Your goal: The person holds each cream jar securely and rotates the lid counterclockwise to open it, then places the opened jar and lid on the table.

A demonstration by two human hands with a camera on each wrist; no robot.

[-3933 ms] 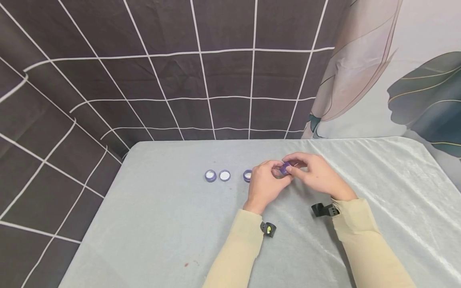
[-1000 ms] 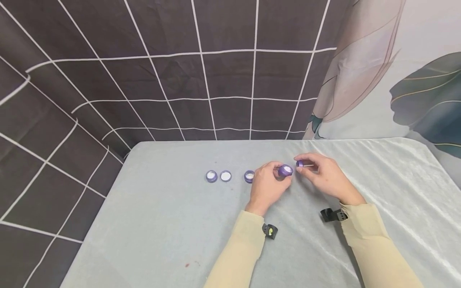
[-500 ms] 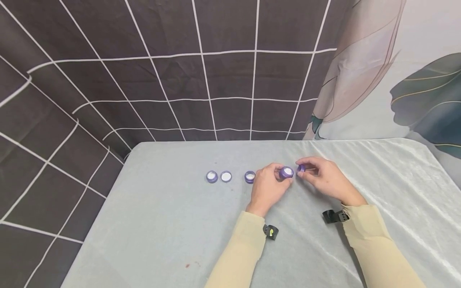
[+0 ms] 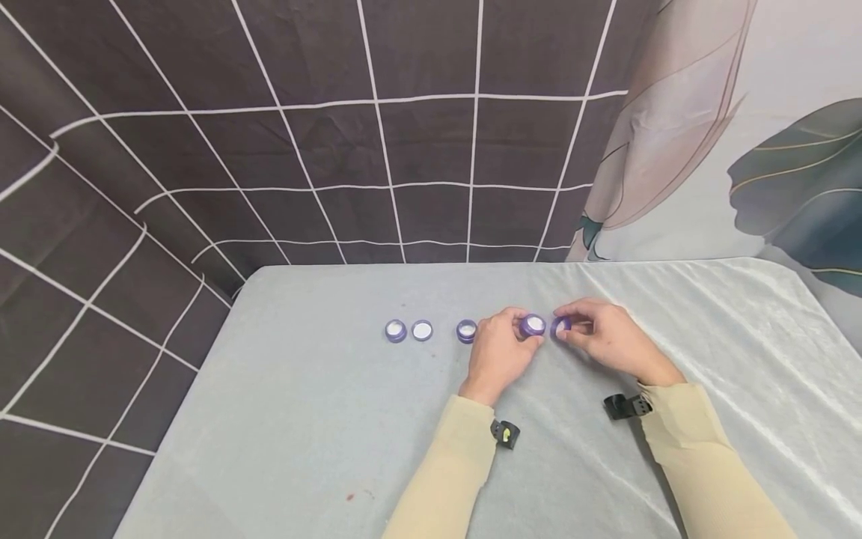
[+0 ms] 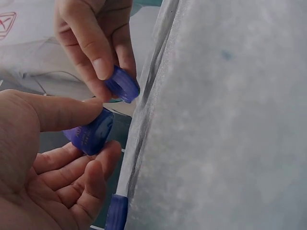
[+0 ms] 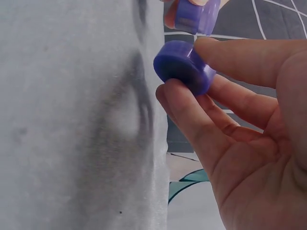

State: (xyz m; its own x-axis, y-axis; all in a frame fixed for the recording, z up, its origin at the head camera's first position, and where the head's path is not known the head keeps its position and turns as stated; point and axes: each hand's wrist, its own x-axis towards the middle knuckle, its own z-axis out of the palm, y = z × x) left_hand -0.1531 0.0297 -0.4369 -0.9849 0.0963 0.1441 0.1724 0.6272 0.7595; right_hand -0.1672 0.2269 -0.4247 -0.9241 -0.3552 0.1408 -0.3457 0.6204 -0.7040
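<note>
Small purple jar [image 4: 532, 325] with a whitish top is pinched between thumb and fingers of my left hand [image 4: 498, 352], just above or on the table; I cannot tell which. Beside it, a little to the right and apart, my right hand [image 4: 609, 343] pinches a round purple lid [image 4: 560, 328] by its rim, held tilted. In the left wrist view the jar [image 5: 91, 135] sits below the lid [image 5: 123, 86], and a gap shows between them. From the right wrist, the lid's [image 6: 178, 64] closed face shows, with part of the jar [image 6: 194, 18] behind.
Left of my left hand, another open purple jar [image 4: 466, 331] stands partly covered by that hand. Farther left lie a lid [image 4: 422, 330] with a white inside and one more open jar [image 4: 396, 331]. A grey cloth [image 4: 303, 419] covers the table; a dark gridded curtain [image 4: 431, 142] hangs behind.
Earlier both hands met on one jar; the lid then came away in my right hand. Since then the lid has dropped slightly and turned toward the camera, and the jar has shifted slightly lower.
</note>
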